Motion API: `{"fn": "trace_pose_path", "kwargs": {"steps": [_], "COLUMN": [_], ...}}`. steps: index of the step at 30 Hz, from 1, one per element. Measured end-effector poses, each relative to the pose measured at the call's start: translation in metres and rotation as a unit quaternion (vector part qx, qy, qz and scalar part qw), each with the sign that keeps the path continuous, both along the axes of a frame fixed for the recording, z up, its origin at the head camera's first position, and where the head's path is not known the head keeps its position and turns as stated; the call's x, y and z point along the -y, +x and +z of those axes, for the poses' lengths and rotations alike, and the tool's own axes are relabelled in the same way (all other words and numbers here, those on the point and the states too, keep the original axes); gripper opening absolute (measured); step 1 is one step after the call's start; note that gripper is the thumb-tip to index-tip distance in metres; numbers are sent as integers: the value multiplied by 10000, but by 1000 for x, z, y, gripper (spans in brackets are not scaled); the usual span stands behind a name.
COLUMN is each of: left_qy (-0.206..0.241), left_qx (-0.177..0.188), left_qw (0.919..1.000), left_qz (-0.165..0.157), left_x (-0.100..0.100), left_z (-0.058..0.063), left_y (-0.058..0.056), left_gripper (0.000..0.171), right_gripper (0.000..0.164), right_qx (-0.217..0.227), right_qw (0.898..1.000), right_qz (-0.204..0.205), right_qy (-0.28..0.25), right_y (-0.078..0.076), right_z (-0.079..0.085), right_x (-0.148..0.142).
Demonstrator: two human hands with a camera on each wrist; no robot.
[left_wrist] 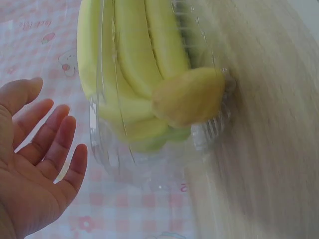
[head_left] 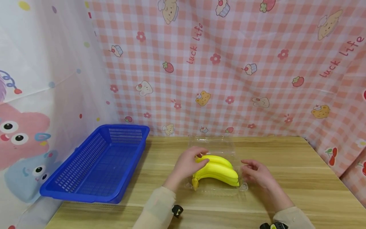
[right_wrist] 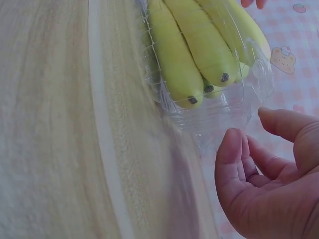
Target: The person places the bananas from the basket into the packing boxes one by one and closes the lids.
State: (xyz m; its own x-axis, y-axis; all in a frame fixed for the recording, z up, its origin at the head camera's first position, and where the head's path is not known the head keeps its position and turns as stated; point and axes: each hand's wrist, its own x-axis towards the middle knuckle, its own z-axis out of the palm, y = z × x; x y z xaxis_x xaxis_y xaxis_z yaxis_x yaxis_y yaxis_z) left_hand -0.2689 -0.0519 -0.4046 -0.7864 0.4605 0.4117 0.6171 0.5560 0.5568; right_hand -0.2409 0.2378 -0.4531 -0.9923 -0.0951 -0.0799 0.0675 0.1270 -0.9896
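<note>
A bunch of yellow bananas [head_left: 217, 170] lies in a clear plastic clamshell box [head_left: 211, 144], whose lid stands raised behind it. Over the stem end is my left hand [head_left: 190, 162]; in the left wrist view its fingers [left_wrist: 55, 144] are loosely bent and apart from the fruit, holding nothing. Beside the box's right end is my right hand [head_left: 257, 173], its fingers curved and thumb apart. The right wrist view puts its fingertips [right_wrist: 232, 142] close to the clear plastic edge; whether they touch it I cannot tell. Dark banana tips [right_wrist: 193, 100] face that hand.
A blue plastic basket [head_left: 123, 181] with mesh sides stands on the left of the wooden table [head_left: 297, 178]. Behind the table hangs a pink checked cloth [head_left: 214, 79], and a white printed cloth [head_left: 71, 79] hangs at the left.
</note>
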Motion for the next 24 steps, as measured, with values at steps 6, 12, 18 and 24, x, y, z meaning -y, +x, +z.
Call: {"fn": "trace_pose_path", "kwargs": {"steps": [6,12,18,24], "left_qy": [645,1065,1602,2014], "left_qx": [261,428,970,1260], "left_qw": [9974,9926,9790,9641], "left_qz": [173,400,811,1183], "left_x": [11,21,33,42], "left_z": [-2,-5,-11,-16], "left_y": [-3,-8,-16,-23], "left_gripper": [29,25,23,24], "right_gripper": [54,55,54,54], "right_qx": [-247,-409,-504,-560], "right_qw": [9987,9973,9959,9956], "right_qz": [-197,-233,-255,-265], "right_qy": [400,561,704,707], "right_y": [-1,-3,-7,-11], "right_z": [5,11,16,19], "right_x": [-1,-3,-3,-4]}}
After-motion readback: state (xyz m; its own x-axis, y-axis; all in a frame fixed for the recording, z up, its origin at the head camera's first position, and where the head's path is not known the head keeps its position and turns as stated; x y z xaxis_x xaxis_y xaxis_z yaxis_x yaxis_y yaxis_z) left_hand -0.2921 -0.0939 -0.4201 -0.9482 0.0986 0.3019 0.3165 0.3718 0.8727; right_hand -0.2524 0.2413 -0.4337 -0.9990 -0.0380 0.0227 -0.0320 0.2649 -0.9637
